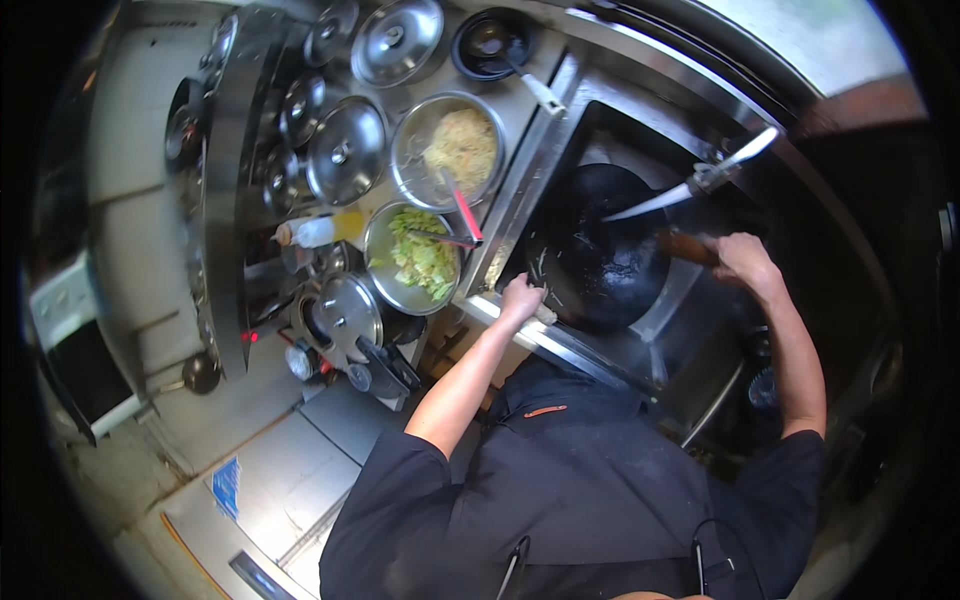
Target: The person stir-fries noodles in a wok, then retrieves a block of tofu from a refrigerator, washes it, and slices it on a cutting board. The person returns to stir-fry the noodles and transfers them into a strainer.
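A large black wok (605,265) sits on the stove in front of me, with a wet shine and a few pale shreds inside. My left hand (522,300) is closed at its near left rim, gripping what looks like a folded pale cloth (544,314). On the right side, my right hand (745,260) is wrapped round a brown, wooden-looking handle (688,247) that reaches over the wok's right rim. The tool's working end is not distinct. Above the wok, a metal tap (712,176) points inward, with a pale spout or water stream tapering from it.
Left of the stove stand a steel bowl of noodles (462,140) with red-handled tongs (462,208) and a bowl of chopped greens (425,270). Several lidded pots (346,150) crowd the counter. At the back, a ladle (540,92) rests in a black pan (490,42).
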A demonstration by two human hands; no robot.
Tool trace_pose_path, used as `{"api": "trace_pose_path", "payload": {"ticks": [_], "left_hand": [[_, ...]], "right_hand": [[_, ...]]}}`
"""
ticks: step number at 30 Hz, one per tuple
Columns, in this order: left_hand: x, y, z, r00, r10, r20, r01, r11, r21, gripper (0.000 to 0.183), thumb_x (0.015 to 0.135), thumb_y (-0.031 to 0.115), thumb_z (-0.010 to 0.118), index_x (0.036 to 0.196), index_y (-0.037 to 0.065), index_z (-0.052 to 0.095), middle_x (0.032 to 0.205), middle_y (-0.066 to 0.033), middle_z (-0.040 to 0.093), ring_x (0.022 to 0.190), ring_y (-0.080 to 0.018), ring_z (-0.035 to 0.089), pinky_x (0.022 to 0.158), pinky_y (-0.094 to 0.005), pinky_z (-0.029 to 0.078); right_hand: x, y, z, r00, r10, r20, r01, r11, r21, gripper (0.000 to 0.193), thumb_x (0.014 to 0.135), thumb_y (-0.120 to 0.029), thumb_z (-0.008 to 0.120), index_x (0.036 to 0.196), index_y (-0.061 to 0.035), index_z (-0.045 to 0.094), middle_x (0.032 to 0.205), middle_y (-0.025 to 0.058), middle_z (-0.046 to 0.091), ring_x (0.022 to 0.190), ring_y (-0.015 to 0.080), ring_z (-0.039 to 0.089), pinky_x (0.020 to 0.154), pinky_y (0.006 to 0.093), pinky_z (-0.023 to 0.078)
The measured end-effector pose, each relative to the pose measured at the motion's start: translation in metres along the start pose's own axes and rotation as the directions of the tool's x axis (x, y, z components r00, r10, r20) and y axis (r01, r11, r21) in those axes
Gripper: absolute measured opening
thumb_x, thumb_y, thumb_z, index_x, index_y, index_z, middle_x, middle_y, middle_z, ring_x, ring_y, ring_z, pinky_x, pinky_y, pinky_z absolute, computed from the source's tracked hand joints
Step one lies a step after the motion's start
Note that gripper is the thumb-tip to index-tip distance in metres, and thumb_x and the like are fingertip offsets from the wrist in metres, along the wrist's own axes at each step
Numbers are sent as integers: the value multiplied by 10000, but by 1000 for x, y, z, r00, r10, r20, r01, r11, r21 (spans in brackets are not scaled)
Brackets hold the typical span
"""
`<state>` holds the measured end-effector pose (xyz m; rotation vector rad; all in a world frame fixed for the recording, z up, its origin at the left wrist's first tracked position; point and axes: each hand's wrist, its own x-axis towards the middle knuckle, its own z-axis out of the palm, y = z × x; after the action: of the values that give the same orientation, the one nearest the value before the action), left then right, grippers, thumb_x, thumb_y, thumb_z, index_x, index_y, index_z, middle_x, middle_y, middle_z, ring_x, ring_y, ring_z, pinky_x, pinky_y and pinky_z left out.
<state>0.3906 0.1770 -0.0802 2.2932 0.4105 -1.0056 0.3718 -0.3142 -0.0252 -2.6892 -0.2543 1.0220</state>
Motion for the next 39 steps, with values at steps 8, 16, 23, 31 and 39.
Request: {"api": "trace_pose_path", "payload": {"ticks": [8,16,23,31,39], "left_hand": [[19,-12,8,998,35,-56,-36,999,-20,569,750,143,680,1252,-124,650,1161,-333,716,1141,-419,703,975,-446,534],[26,-11,4,993,-64,99,78,986,-146,580,769,103,658,1308,-112,645,1239,-276,723,1168,-329,708,1021,-395,522],[16,-8,-10,999,19,28,-17,997,-73,402,768,185,671,1082,-63,711,1046,-268,757,1019,-362,744,910,-428,559],[-12,21,-34,989,-5,145,5,1000,3,425,777,173,668,1080,-125,690,1062,-266,744,989,-338,739,893,-415,565],[-18,36,-38,963,-74,258,103,989,-102,361,874,169,618,1164,-45,641,1006,-169,699,864,-290,720,724,-409,612]], "right_hand": [[14,-139,100,895,425,136,-442,884,149,589,912,-146,622,1491,-103,526,1033,169,750,907,378,745,836,536,587],[75,-179,171,948,289,-130,-279,956,95,626,959,-271,625,1550,-134,473,930,107,753,716,232,720,577,391,556],[74,-203,130,972,210,108,-169,299,939,903,853,-127,693,1666,-243,318,861,94,719,647,194,690,572,360,562],[65,-219,93,984,178,-25,21,27,999,834,897,-111,702,1643,-159,332,852,55,718,594,171,661,483,321,525],[60,-222,97,959,-95,267,-223,325,919,937,819,-142,715,1657,-136,296,927,174,759,608,250,701,573,371,581]]}}
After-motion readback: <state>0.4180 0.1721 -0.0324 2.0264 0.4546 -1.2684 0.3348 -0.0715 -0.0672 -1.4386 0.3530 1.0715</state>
